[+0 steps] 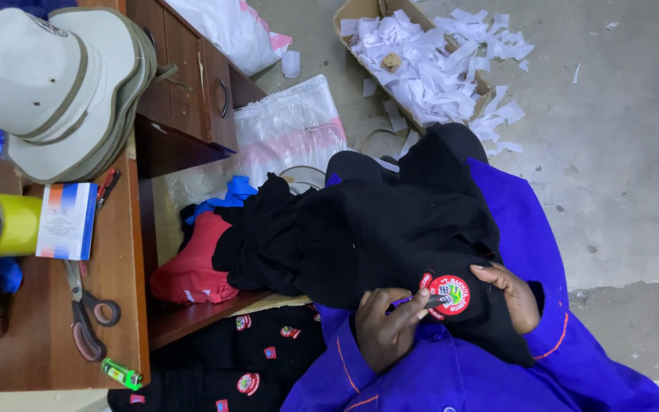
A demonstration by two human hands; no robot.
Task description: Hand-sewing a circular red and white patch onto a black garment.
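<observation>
the black garment (375,229) is draped over the person's lap, above the blue coat (451,374), with a round red embroidered patch (449,294) sitting on the fold nearest the body. left hand (392,326) has its fingers (413,305) curled in, pinching what looks like a small dark tool right at the patch's left edge, though it's too small to say what exactly. right hand (514,294) lies on the cloth just beside the patch on the other side, fingers bent and pressing the fabric down, not closed around anything. if i were doing this bit, i'd keep the cloth pulled flat and taut between the two hands so the patch edge doesn't pucker, and work the small tool close to the border without digging into the knit. the garment looks soft and matte, floppy, bunches easily; the patch is stiffer, with a dense stitched sheen. off to the side the wooden surface (47,358) carries scissors (85,313), a yellow tape roll (11,223), a small box (66,221) and stacked beige caps (62,84). more black pieces with patches (245,358) are piled low beside the lap, and a cardboard box of white paper scraps (429,61) sits on the concrete floor.
</observation>
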